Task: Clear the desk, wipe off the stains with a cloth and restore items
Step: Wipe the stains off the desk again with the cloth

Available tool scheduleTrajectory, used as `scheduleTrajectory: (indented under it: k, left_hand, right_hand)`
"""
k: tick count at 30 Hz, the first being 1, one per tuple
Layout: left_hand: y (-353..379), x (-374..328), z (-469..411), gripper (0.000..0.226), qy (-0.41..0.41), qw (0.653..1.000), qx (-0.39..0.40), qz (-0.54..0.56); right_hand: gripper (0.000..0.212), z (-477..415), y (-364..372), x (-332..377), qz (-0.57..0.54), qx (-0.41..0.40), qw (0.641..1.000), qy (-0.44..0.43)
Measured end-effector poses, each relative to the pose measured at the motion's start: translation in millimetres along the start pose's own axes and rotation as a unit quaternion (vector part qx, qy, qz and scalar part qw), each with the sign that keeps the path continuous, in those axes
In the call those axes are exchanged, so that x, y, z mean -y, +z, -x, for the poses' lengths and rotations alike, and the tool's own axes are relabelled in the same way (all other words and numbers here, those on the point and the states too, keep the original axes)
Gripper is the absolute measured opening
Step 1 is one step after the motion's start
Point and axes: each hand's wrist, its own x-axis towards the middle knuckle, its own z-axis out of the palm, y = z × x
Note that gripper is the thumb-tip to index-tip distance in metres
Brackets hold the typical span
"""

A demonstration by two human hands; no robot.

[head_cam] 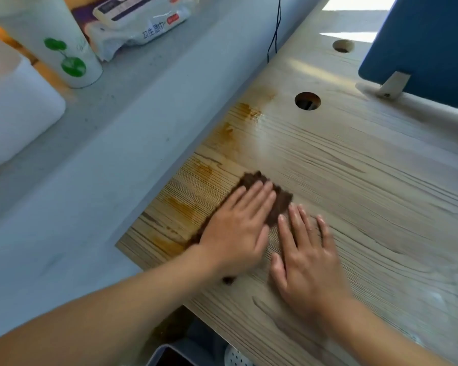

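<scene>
1. location: the cloth (280,199), dark brown, lies flat on the desk (381,207) near its left edge, mostly covered by the left hand (235,231).
2. left hand state: palm down, fingers straight and close together, pressing the cloth onto the wood. no finger curls round it.
3. right hand (308,262) state: flat on bare wood just beside the cloth, fingers straight and slightly spread, holding nothing. whether its fingertips touch the cloth edge cannot be told.
4. handling (judgement): the cloth looks soft, light and limp, with a nubby surface. it will likely bunch or fold under sideways force.
5. hold point: control it by flat palm pressure over its middle, not by pinching an edge. to lift or refold, take the corner showing past the fingertips.
6. surface (judgement): the grooved wood grain should give drag rather than slip.
7. work area: orange-brown stains (183,207) run along the left edge, from beside the cloth toward the cable hole (307,101).
8. a cup (64,48) and a wipes pack (140,19) sit on the grey ledge (143,114), off the desk.
</scene>
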Motion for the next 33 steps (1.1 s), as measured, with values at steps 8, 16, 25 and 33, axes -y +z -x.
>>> scheduleTrajectory:
  k: [8, 16, 25, 33]
  left_hand:
    - [-7, 30, -44, 0.064, -0.041, 0.999, 0.01, 0.004]
    - [2, -7, 10, 0.063, -0.069, 0.997, -0.007, -0.019]
    - [-7, 40, -12, 0.065, -0.148, 0.989, -0.001, -0.003]
    - [3, -15, 86, 0.062, -0.038, 0.999, -0.003, -0.006]
  right_hand:
    - [0.07, 0, 1, -1, -0.008, -0.003, 1.0, -0.003]
    - [0.069, 0, 2, -2, -0.019, 0.004, 1.0, -0.007]
    - [0.071, -1, 3, -2, -0.006, 0.005, 1.0, -0.005]
    - [0.07, 0, 0, 4, 0.014, 0.01, 1.0, 0.005]
